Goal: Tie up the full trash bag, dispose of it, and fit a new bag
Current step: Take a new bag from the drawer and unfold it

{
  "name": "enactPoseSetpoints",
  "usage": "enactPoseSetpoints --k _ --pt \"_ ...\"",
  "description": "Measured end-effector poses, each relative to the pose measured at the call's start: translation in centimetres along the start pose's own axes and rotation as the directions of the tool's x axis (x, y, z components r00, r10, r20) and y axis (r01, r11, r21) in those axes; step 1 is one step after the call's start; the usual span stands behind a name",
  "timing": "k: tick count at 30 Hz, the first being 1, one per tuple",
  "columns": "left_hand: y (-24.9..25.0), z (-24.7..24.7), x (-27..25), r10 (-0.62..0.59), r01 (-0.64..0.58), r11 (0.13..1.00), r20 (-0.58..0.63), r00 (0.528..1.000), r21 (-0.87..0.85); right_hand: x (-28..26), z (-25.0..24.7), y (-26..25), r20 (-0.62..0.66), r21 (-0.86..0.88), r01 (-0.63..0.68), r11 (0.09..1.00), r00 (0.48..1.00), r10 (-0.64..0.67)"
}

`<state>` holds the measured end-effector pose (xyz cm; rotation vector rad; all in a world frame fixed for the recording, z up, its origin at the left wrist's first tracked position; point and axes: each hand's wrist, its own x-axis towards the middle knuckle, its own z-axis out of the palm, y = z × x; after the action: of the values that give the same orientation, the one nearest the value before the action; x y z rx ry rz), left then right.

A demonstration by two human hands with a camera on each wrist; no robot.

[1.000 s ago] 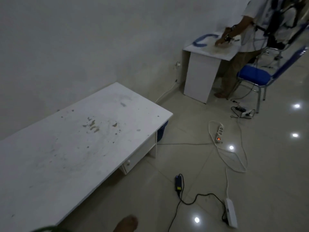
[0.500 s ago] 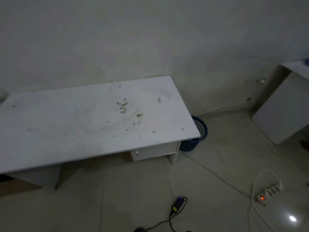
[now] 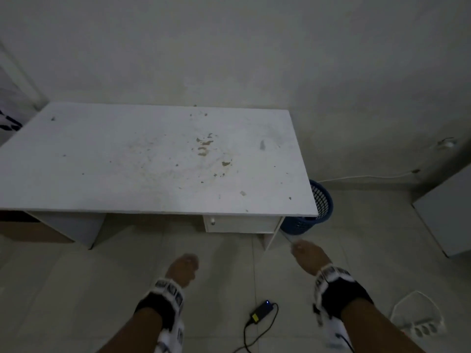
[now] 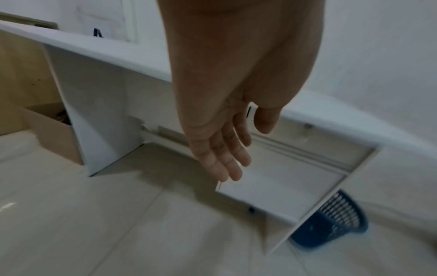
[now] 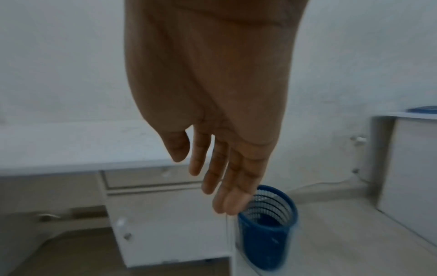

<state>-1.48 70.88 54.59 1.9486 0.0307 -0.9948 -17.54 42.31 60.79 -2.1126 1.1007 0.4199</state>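
Note:
A blue mesh waste basket (image 3: pixel 311 209) stands on the floor at the right end of the white desk (image 3: pixel 127 161), partly hidden under the desk's corner. It also shows in the left wrist view as a blue basket (image 4: pixel 335 222) and in the right wrist view as a blue basket (image 5: pixel 267 229); I see no bag in it. My left hand (image 3: pixel 182 267) hangs in front of the desk, fingers straight and empty (image 4: pixel 227 149). My right hand (image 3: pixel 304 252) reaches toward the basket with fingers extended (image 5: pixel 227 179), holding nothing.
A small drawer (image 3: pixel 239 224) sits under the desk's right side. A cardboard box (image 4: pixel 52 136) stands by the left desk leg. A power adapter with cable (image 3: pixel 262 309) and a power strip (image 3: pixel 420 324) lie on the tiled floor. A second white cabinet (image 3: pixel 448 207) stands at right.
My view has swung to face the desk head-on and moved closer. Both hands have come into view in front of the desk.

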Motion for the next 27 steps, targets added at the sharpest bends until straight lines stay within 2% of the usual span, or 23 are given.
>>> enactPoseSetpoints --k 2,3,5,8,10,11,12,13,15,17,19,20,21,22,23,24,25,27 --pt "5.9 1.8 2.8 0.136 -0.13 0.987 -0.055 0.989 0.096 1.8 0.1 -3.9 0.006 -0.026 0.167 0.986 0.986 -0.167" --pt "7.8 2.4 3.5 0.268 -0.251 0.952 -0.082 0.96 0.173 2.9 0.4 -5.4 -0.008 -0.061 0.244 0.968 0.97 -0.245" --pt "11.2 3.5 4.8 0.442 -0.369 0.848 -0.125 0.888 0.379 5.2 1.6 -7.0 -0.081 -0.145 0.358 0.922 0.925 -0.372" --pt "11.3 4.1 8.2 0.644 -0.447 0.669 -0.164 0.747 0.594 8.7 4.2 -7.2 -0.247 -0.362 0.394 0.845 0.833 -0.494" --pt "10.1 4.2 11.1 0.712 -0.438 0.57 -0.152 0.686 0.695 11.4 6.0 -5.8 -0.312 -0.388 0.427 0.817 0.773 -0.553" --pt "9.1 4.1 12.6 0.715 -0.419 0.556 -0.155 0.682 0.718 12.6 6.9 -5.0 -0.379 -0.369 0.46 0.808 0.719 -0.583" --pt "7.9 3.9 14.0 0.728 -0.406 0.536 -0.162 0.666 0.74 13.7 7.8 -4.1 -0.468 -0.366 0.485 0.794 0.642 -0.608" --pt "6.7 3.7 15.1 0.761 -0.404 0.501 -0.167 0.626 0.766 14.8 8.8 -3.2 -0.559 -0.381 0.515 0.768 0.533 -0.635" --pt "4.6 3.5 17.2 0.855 -0.415 0.382 -0.145 0.499 0.826 16.8 11.2 -1.3 -0.673 -0.439 0.538 0.72 0.333 -0.66" --pt "3.3 3.2 18.4 0.918 -0.421 0.299 -0.138 0.372 0.856 18.1 14.1 0.1 -0.697 -0.513 0.562 0.649 0.167 -0.697" --pt "2.5 3.2 19.5 0.953 -0.411 0.232 -0.122 0.276 0.882 19.3 16.7 1.2 -0.725 -0.532 0.641 0.553 -0.008 -0.689" --pt "2.3 3.2 20.0 0.966 -0.391 0.197 -0.109 0.236 0.899 20.1 17.6 1.6 -0.742 -0.527 0.679 0.51 -0.076 -0.666" --pt "2.1 3.2 20.4 0.974 -0.367 0.18 -0.114 0.195 0.913 21.0 18.2 1.9 -0.758 -0.518 0.705 0.484 -0.116 -0.642" --pt "2.0 3.3 20.9 0.98 -0.339 0.173 -0.125 0.156 0.925 21.9 18.6 1.9 -0.777 -0.494 0.728 0.475 -0.125 -0.617" --pt "1.8 3.4 21.3 0.982 -0.321 0.176 -0.142 0.126 0.931 22.8 18.7 1.9 -0.795 -0.457 0.75 0.478 -0.103 -0.598" --pt "1.8 3.5 21.7 0.983 -0.312 0.179 -0.155 0.099 0.933 23.7 18.6 1.5 -0.816 -0.407 0.765 0.499 -0.059 -0.575" --pt "1.7 3.7 21.9 0.982 -0.312 0.187 -0.171 0.078 0.932 24.2 18.3 1.1 -0.835 -0.339 0.772 0.538 0.017 -0.55" --pt "1.8 3.8 22.2 0.98 -0.326 0.197 -0.186 0.065 0.924 25.4 17.6 0.1 -0.84 -0.165 0.738 0.654 0.243 -0.486"
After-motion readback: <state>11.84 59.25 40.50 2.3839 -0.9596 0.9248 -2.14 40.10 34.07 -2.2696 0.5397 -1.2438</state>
